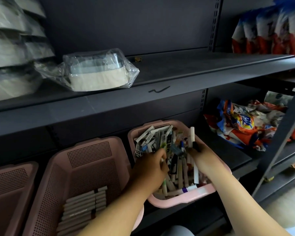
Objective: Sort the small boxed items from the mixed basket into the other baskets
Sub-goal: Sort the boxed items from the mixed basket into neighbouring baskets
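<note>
The mixed pink basket on the lower shelf is full of several small boxed items in white, black, green and blue. My left hand reaches into it with fingers curled around a few of the boxes. My right hand is at the basket's right side and grips a slim white box that stands upright, along with a dark item. The pink basket to the left holds neat rows of grey boxes.
A third pink basket sits at the far left. The upper shelf carries a plastic-wrapped container and stacked white packages. Colourful bags lie to the right, behind a slanted metal post.
</note>
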Demonstrator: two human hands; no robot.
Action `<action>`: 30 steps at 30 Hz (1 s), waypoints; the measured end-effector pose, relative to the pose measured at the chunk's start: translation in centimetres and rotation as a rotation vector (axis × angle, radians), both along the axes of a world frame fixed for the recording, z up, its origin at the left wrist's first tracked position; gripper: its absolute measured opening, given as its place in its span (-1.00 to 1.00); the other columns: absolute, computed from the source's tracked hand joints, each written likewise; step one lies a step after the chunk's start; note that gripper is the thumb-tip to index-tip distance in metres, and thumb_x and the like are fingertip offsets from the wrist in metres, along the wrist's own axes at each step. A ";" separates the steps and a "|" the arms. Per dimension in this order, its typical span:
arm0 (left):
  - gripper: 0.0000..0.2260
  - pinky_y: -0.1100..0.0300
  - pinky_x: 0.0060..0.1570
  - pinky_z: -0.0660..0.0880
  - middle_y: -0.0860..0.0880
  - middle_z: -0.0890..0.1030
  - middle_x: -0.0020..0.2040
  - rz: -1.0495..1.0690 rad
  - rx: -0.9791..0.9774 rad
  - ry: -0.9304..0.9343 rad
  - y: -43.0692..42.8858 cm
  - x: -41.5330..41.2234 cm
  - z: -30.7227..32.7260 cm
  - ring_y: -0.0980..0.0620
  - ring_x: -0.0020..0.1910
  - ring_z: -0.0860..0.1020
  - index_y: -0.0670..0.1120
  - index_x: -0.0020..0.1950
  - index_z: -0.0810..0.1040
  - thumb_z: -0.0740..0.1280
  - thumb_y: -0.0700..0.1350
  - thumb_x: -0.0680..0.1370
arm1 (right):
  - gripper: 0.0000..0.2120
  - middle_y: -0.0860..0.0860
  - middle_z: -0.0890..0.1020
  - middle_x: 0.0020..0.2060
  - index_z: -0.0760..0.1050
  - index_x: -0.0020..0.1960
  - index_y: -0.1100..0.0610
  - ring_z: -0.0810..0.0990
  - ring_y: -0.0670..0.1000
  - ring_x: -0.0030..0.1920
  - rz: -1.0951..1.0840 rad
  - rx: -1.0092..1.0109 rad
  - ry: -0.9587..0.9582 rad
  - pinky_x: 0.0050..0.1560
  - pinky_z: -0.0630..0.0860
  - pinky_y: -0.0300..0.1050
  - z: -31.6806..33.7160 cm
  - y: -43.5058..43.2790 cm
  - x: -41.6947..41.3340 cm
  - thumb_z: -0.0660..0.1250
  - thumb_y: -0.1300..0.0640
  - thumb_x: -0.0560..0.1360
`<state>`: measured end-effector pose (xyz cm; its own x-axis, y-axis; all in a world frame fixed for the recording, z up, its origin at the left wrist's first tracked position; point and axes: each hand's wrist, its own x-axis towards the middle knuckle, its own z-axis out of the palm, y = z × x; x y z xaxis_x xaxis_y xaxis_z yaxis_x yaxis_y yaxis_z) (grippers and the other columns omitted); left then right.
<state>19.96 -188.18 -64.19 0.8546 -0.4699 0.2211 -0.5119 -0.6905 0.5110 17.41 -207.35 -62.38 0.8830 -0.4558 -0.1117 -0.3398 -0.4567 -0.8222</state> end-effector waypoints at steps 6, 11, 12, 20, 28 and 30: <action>-0.84 0.18 -0.23 0.57 0.13 0.65 -0.05 0.076 -0.331 0.161 0.5 1.3 0.4 0.21 -0.15 0.62 0.22 0.07 0.49 0.30 -0.08 0.68 | -0.69 -0.09 0.62 -0.06 0.43 0.40 0.02 0.52 -0.16 -0.15 -0.002 0.269 -0.197 -0.19 0.39 -0.19 1.5 0.1 -1.9 0.20 0.10 0.67; -0.70 0.08 -0.14 0.67 0.05 0.71 -0.04 0.159 -0.708 0.327 1.3 2.5 2.1 0.13 -0.16 0.70 0.17 0.14 0.46 0.40 -0.23 0.63 | -0.86 -0.08 0.64 -0.08 0.47 0.13 -0.08 0.62 -0.09 -0.07 0.056 0.383 -0.274 -0.13 0.50 -0.20 2.8 1.8 -1.3 0.24 0.14 0.66; -0.69 0.12 -0.20 0.65 0.02 0.72 -0.04 0.155 -0.778 0.349 1.7 2.6 2.7 0.12 -0.20 0.71 0.14 0.17 0.48 0.39 -0.27 0.63 | -0.87 -0.03 0.66 -0.04 0.50 0.15 -0.04 0.65 -0.02 -0.03 0.062 0.370 -0.267 -0.02 0.57 -0.09 3.1 2.5 -1.1 0.26 0.13 0.65; -0.89 0.14 -0.17 0.63 0.02 0.71 -0.23 0.210 -0.869 0.401 11.3 4.0 5.8 0.06 -0.21 0.68 -0.04 -0.03 0.65 0.40 -0.23 0.63 | -0.86 -0.02 0.64 -0.19 0.55 0.12 0.11 0.63 -0.19 -0.28 0.263 0.232 -0.276 -0.42 0.42 -0.49 4.5 8.9 0.5 0.22 0.18 0.66; -0.82 0.14 -0.22 0.56 -0.01 0.67 -0.27 0.385 -0.266 0.267 22.6 5.3 2.3 0.06 -0.31 0.63 0.02 -0.15 0.63 0.47 -0.26 0.55 | -0.79 -0.05 0.68 -0.21 0.58 -0.04 -0.01 0.68 -0.11 -0.13 0.424 0.227 -0.194 -0.17 0.58 -0.24 2.7 16.2 1.2 0.22 0.20 0.65; -0.82 0.21 -0.21 0.49 0.10 0.65 -0.17 0.332 0.003 0.200 23.9 5.5 1.5 0.14 -0.17 0.61 0.10 -0.16 0.62 0.47 -0.16 0.57 | -0.80 -0.01 0.71 -0.15 0.61 -0.02 0.01 0.68 -0.03 -0.06 0.462 0.198 -0.168 -0.05 0.60 -0.04 2.1 17.1 1.5 0.23 0.19 0.64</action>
<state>25.48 -164.28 -62.73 0.9864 -0.1605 0.0340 -0.1506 -0.8039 0.5754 18.93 -190.21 -60.31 1.0000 0.0007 0.0044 0.0043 -0.3583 -0.9336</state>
